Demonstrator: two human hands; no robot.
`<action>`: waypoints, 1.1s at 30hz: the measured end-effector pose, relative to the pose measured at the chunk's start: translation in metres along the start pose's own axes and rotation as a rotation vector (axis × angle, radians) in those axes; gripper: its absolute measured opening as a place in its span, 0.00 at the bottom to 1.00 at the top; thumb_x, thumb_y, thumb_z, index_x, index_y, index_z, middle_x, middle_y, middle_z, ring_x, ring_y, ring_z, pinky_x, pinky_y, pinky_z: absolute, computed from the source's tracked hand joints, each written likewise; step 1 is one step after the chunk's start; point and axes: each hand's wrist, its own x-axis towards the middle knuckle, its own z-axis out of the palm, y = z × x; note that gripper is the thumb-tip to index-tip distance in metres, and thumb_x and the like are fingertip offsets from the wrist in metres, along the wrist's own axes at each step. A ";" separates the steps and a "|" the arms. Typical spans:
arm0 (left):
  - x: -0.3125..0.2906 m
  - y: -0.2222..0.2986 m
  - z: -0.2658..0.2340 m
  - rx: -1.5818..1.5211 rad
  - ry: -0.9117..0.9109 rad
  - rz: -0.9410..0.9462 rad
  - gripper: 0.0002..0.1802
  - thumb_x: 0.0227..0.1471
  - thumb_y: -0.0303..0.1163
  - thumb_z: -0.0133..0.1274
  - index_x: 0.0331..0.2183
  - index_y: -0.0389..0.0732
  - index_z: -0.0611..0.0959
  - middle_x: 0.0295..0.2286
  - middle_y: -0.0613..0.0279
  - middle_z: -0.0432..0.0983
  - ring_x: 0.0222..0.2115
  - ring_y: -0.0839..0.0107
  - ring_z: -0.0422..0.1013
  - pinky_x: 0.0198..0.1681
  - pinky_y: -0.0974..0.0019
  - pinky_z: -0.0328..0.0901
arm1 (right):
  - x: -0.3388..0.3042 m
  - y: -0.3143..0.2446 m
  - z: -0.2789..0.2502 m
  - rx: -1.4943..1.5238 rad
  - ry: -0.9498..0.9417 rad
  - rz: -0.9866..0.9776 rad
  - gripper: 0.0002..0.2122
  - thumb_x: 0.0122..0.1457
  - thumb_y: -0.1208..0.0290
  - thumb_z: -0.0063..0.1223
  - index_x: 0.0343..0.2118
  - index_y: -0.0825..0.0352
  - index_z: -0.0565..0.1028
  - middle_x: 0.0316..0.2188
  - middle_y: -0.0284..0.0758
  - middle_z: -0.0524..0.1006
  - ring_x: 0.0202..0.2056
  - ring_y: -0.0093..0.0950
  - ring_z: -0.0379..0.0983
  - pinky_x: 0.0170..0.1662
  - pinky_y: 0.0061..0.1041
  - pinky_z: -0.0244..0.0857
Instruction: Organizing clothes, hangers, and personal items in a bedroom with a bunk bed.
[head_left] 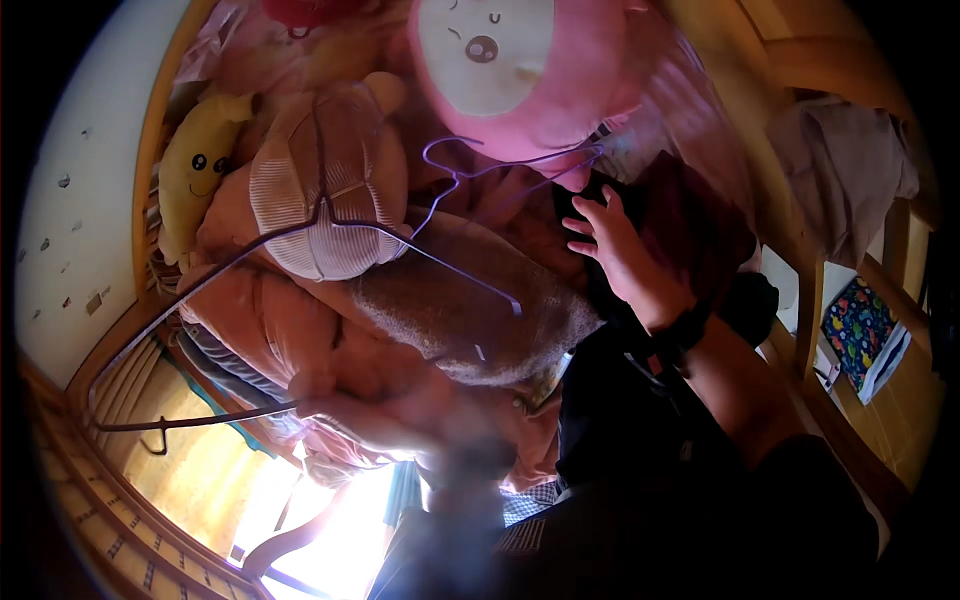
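Pink and peach fabric everywhere — we're leaning over a bed (160,120) with a wooden frame, piled with clothes and soft toys. Our right hand (622,250) is out over the heap, fingers (590,215) spread and released, palm down on a dark garment (700,235) near the right side of the pile. It grips nothing yet.

Our left hand (450,455) is low in the picture, blurred and washed out by glare. It seems to sit at the near edge of a peach garment (300,320), but we cannot tell whether its fingers are clenched or loose.

A purple wire hanger (470,170) lies just left of the right hand, its hook pointing up toward a big pink plush toy (520,70). A second, darker hanger (200,300) crosses the pile on the left, over a striped peach plush toy (325,190) and a brown knitted piece (470,310). A yellow plush toy (195,165) sits against the left rail.

Our read of the step: pulling the dark garment free of the heap. To do it well:
- close the fingers on a good fold of the cloth, not a single layer
- keep clear of the purple hanger's wire — it lies close and could snag
- lift up rather than drag, so the brown knit and the toys stay put
- steady the pile with the left hand
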 end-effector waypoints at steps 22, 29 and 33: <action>-0.175 -0.150 -0.002 -0.420 -0.105 -1.721 0.15 0.68 0.42 0.41 0.47 0.46 0.76 0.44 0.57 0.77 0.47 0.55 0.74 0.51 0.46 0.68 | 0.028 -0.055 -0.014 -1.378 -0.619 -1.136 0.43 0.52 0.53 0.68 0.67 0.70 0.62 0.64 0.47 0.67 0.67 0.46 0.59 0.69 0.45 0.51; -0.160 -0.185 -0.038 -0.516 -0.390 -1.848 0.19 0.69 0.45 0.38 0.48 0.44 0.76 0.44 0.59 0.77 0.43 0.59 0.76 0.43 0.54 0.74 | 0.068 -0.017 0.043 -1.289 -0.197 -1.241 0.26 0.59 0.70 0.60 0.60 0.70 0.68 0.53 0.49 0.75 0.55 0.50 0.70 0.59 0.44 0.63; -0.108 -0.124 -0.043 -0.210 -1.326 -1.756 0.24 0.68 0.41 0.45 0.61 0.42 0.68 0.54 0.54 0.74 0.50 0.60 0.75 0.50 0.53 0.73 | 0.101 -0.007 0.017 -1.288 -0.106 -1.147 0.16 0.59 0.71 0.59 0.50 0.66 0.74 0.39 0.47 0.81 0.42 0.50 0.76 0.48 0.45 0.69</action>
